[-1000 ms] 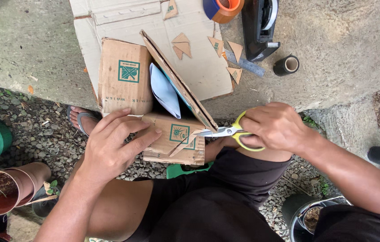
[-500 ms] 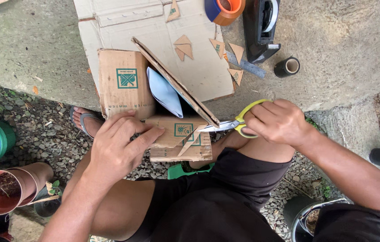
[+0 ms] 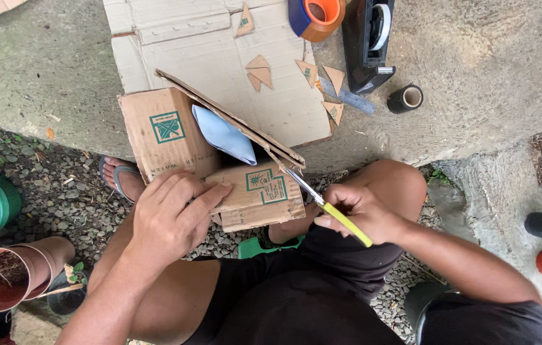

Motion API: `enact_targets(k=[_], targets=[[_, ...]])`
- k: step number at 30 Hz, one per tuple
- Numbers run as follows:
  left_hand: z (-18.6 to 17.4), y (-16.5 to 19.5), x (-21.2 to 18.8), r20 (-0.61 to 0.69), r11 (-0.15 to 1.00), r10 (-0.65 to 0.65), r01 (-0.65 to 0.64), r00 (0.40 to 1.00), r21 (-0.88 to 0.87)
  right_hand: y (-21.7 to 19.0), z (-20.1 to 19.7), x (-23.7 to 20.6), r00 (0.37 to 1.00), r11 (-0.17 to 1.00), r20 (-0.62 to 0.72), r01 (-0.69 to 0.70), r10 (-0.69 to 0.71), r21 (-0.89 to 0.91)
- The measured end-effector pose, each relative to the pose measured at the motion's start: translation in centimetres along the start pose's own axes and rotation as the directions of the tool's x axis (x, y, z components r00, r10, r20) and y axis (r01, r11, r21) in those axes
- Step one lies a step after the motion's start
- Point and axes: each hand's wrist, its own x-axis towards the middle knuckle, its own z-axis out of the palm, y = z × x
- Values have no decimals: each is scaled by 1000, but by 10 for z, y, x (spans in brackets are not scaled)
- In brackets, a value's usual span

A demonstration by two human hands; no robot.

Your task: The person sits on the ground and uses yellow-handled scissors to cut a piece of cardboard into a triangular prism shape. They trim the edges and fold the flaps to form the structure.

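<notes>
— How is the left hand [image 3: 172, 214] placed?
— Palm down, fingers [image 3: 210, 195] spread flat, forearm angled up from lower left.
— And the right hand [image 3: 357, 214]?
— Curled into a closed grip, forearm reaching in from lower right.

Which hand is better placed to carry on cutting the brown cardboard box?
Right. The right hand already grips the yellow-handled scissors, blades at the brown cardboard box flap edge. The left hand lies pressed on the box, steadying it.
</notes>
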Motion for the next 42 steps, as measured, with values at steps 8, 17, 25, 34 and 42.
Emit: enact_targets(k=[8,17,25,34,42], targets=[[0,1,-2,15,1000,-14,14,1000,2,14,6,12,683,684,-199,571,-703,-454],[10,2,5,-104,976,-204,193,974,-101,1,-30,69,650,676,-640,-254,-410,-692],[15,6,15,-148,944,-325,309,934,-119,3,-30,112,770,244,-557,-502,-310,-830],[15,4,20,-97,898,-418,395,903,-193,-61,-18,70,600,468,-372,5,-709,-884],[22,1,27,-132,931,-364,356,922,-81,-104,-1,54,575,452,-258,224,-777,-863]])
